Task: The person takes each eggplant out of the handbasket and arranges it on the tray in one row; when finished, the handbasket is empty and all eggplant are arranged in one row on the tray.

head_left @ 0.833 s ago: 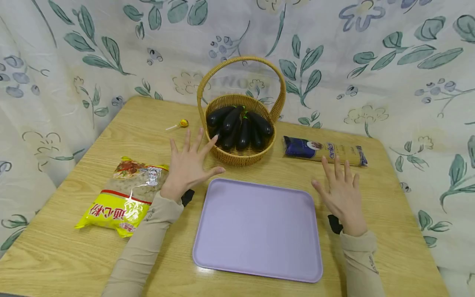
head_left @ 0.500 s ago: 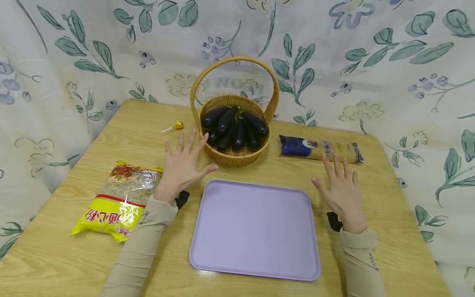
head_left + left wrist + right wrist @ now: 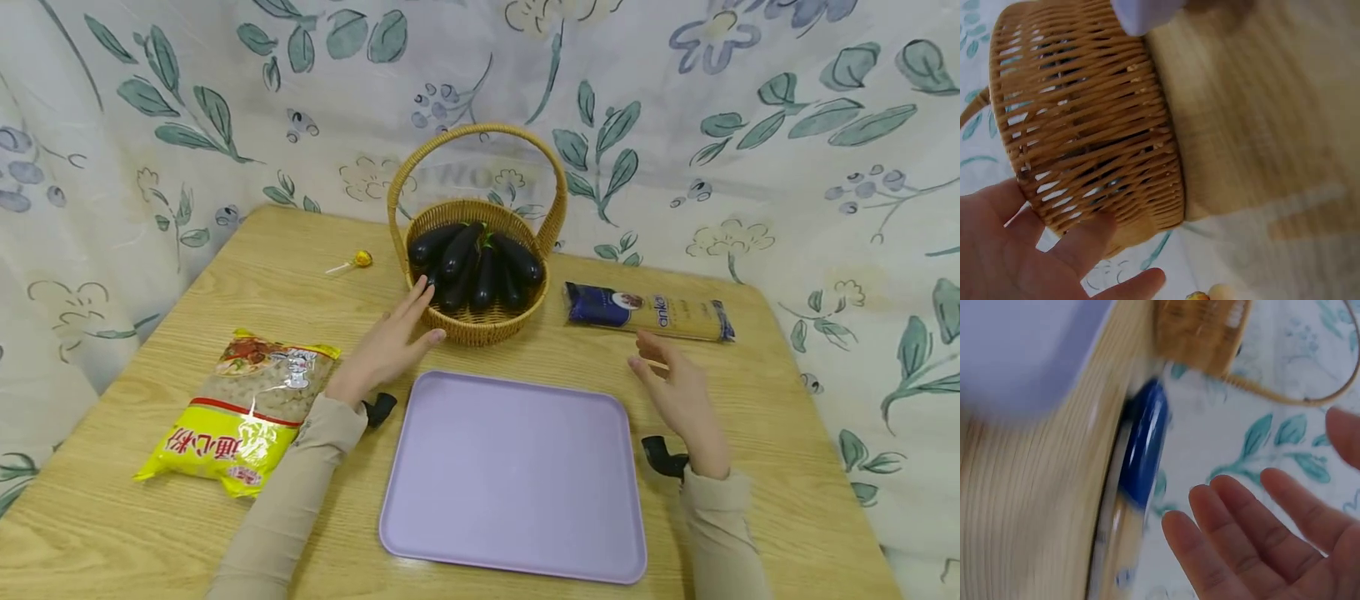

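My left hand, fingers extended, reaches toward the near left side of a wicker basket with a tall arched handle. Several dark eggplants lie inside the basket. In the left wrist view, fingers overlap the basket's woven wall; whether they touch it I cannot tell. My right hand hovers just in front of a blue and clear pack of spaghetti, holding nothing. Loosely bent fingers stand apart from that pack in the right wrist view.
A lilac tray lies between the forearms. Left of it, a yellow bag of pasta sits partly behind the left sleeve. A lollipop lies left of the basket. A patterned curtain hangs behind the wooden table.
Both hands have gone from spread fingers to narrower shapes. The left has turned and moved slightly toward the basket; the right has turned inward, its fingers bending. The objects have stayed on the table.
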`<state>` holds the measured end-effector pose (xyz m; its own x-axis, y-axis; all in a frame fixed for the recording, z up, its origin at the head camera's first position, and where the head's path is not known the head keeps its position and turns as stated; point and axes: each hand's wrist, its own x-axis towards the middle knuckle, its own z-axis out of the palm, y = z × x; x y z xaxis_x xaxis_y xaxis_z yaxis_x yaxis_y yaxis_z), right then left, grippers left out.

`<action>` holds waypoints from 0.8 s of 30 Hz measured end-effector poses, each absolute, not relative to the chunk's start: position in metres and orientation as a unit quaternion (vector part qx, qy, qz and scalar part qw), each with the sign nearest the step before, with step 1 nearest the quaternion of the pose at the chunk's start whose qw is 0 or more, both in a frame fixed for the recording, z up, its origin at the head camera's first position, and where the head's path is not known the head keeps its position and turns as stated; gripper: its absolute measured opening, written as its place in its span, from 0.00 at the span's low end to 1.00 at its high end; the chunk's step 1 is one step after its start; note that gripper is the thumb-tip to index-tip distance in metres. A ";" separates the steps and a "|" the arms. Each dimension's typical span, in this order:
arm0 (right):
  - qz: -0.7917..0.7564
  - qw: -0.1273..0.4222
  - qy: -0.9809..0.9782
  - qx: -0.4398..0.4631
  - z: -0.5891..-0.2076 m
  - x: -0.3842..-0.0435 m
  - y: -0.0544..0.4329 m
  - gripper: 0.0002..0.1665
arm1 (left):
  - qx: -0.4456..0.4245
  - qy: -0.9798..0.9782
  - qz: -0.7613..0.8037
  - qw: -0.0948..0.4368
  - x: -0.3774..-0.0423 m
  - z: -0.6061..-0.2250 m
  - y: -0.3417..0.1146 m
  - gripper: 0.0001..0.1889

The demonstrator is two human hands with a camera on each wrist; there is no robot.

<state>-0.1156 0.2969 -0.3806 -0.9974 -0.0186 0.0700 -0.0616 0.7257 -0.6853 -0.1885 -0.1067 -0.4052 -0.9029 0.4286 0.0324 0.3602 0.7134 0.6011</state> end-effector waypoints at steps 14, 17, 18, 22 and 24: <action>0.612 -0.050 -0.787 0.058 -0.358 -0.179 0.215 0.28 | 0.199 0.922 0.330 0.043 -0.195 -0.409 -0.103 0.39; 0.641 -0.083 -0.761 0.055 -0.353 -0.199 0.199 0.28 | 0.198 0.925 0.323 0.033 -0.195 -0.410 -0.102 0.39; 0.648 -0.095 -0.754 0.052 -0.351 -0.206 0.195 0.29 | 0.198 0.925 0.323 0.030 -0.195 -0.410 -0.101 0.39; 0.677 -0.132 -0.723 0.037 -0.349 -0.228 0.180 0.30 | 0.201 0.922 0.330 0.030 -0.196 -0.414 -0.101 0.40; 0.685 -0.144 -0.714 0.031 -0.348 -0.236 0.173 0.30 | 0.202 0.921 0.333 0.029 -0.195 -0.415 -0.101 0.40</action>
<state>-0.2365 0.1734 -0.3481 -0.9568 -0.2407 -0.1629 0.1529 0.0598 -0.9864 -0.1955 -0.1010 -0.4146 -0.9170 0.3907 0.0803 0.3516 0.6967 0.6253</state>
